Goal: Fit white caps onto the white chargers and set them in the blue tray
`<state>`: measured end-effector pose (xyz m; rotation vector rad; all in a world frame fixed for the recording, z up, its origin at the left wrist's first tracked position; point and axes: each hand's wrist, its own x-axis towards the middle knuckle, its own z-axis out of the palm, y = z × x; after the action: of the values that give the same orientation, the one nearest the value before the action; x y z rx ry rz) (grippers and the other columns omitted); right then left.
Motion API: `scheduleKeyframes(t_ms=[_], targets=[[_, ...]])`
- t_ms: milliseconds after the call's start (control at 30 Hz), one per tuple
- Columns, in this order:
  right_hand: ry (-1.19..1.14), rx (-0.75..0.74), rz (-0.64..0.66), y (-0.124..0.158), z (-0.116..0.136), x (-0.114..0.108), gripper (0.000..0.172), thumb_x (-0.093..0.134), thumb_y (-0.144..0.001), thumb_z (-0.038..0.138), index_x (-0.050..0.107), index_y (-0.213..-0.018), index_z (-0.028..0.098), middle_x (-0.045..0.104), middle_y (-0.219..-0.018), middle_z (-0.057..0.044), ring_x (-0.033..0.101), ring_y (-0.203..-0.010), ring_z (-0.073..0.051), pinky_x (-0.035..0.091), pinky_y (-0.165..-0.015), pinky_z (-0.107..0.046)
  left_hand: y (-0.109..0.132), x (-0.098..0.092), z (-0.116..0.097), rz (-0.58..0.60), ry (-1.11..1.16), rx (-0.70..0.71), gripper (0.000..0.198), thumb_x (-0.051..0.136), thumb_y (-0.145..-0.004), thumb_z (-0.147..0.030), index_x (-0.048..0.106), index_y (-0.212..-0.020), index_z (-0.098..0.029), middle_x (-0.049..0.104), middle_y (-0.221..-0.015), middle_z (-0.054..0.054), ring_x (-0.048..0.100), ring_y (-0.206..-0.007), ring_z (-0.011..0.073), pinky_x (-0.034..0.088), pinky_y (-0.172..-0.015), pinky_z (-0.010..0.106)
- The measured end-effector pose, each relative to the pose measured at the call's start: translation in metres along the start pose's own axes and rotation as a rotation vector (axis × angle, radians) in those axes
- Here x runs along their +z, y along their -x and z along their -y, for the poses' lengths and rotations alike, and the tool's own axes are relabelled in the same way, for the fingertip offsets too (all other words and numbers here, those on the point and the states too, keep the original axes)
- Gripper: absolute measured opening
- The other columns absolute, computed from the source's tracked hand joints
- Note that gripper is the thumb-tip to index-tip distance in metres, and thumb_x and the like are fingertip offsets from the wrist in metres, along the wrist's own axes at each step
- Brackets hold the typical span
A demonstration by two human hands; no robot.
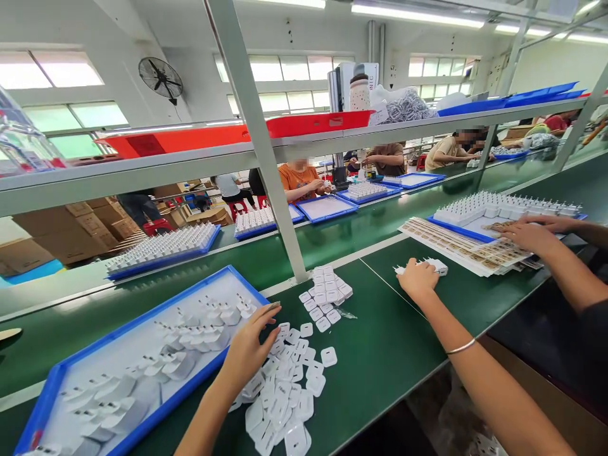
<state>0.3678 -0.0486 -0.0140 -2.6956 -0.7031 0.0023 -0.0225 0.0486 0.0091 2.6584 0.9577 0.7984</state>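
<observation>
My left hand (251, 339) is over the right edge of a blue-rimmed tray (156, 304), fingers stretched out and apart, holding nothing I can see. Inside that tray stand groups of white plug chargers (204, 332) with their pins up. Just beneath and beside the hand spreads a loose heap of white square covers (285, 386). Farther right, my right hand (418, 278) is closed over a short row of white plug chargers (434, 266) on the green bench; its palm hides part of them. Between my hands lie stacked white square covers (325, 291).
A co-worker's hands (532, 231) work at the right, by a tray of chargers (503, 206) and stacked sticker sheets (465, 247). A grey post (270, 145) rises from the bench and holds a shelf. More charger trays (164, 250) line the far side.
</observation>
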Motion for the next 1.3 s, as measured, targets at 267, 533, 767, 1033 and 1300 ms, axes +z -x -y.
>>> scheduleKeyframes(t_ms=[267, 533, 767, 1033, 1300], targets=[[-0.143, -0.159, 0.072, 0.011, -0.014, -0.006, 0.07, 0.064, -0.077, 0.041, 0.038, -0.132, 0.005, 0.059, -0.119, -0.024, 0.059, -0.11, -0.035, 0.046, -0.084, -0.039, 0.017, 0.011, -0.008, -0.043, 0.019, 0.031, 0.035, 0.05, -0.091, -0.031, 0.058, -0.123, -0.022, 0.058, -0.134, 0.011, 0.068, -0.102, 0.0228, 0.055, -0.092, 0.043], [-0.477, -0.718, 0.334, 0.113, 0.075, -0.02, 0.076, 0.07, -0.067, 0.047, 0.038, -0.131, 0.019, 0.06, -0.11, -0.011, 0.065, -0.084, -0.024, 0.049, -0.076, -0.034, 0.028, 0.011, -0.033, -0.227, -0.208, 0.333, 0.061, 0.058, -0.087, -0.027, 0.037, -0.142, -0.015, 0.051, -0.14, 0.018, 0.05, -0.128, 0.0308, 0.046, -0.102, 0.049], [-0.614, -1.011, 0.595, 0.182, 0.134, -0.021, 0.076, 0.067, -0.07, 0.031, 0.031, -0.137, 0.02, 0.061, -0.098, -0.006, 0.062, -0.076, -0.021, 0.048, -0.07, -0.033, 0.029, 0.015, -0.026, -0.252, -0.268, 0.366, 0.047, 0.045, -0.081, -0.007, 0.048, -0.128, -0.007, 0.058, -0.129, 0.022, 0.06, -0.115, 0.0307, 0.053, -0.092, 0.046], [-0.701, -1.056, 0.68, 0.181, 0.134, -0.004, 0.063, 0.067, -0.077, 0.046, 0.041, -0.129, 0.022, 0.055, -0.091, -0.002, 0.055, -0.067, -0.017, 0.044, -0.06, -0.03, 0.03, 0.008, -0.022, -0.079, 0.07, 0.188, 0.061, 0.047, -0.063, 0.002, 0.055, -0.122, -0.012, 0.06, -0.125, 0.016, 0.057, -0.12, 0.027, 0.053, -0.097, 0.041], [-0.96, -1.051, 0.759, 0.163, 0.13, 0.01, 0.027, 0.052, -0.09, 0.043, 0.065, -0.102, 0.023, 0.053, -0.066, 0.002, 0.048, -0.059, -0.015, 0.039, -0.056, -0.028, 0.024, 0.004, -0.031, -0.063, 0.371, 0.112, 0.033, 0.066, -0.073, -0.01, 0.068, -0.104, -0.021, 0.069, -0.111, 0.008, 0.065, -0.103, 0.0229, 0.054, -0.091, 0.036]])
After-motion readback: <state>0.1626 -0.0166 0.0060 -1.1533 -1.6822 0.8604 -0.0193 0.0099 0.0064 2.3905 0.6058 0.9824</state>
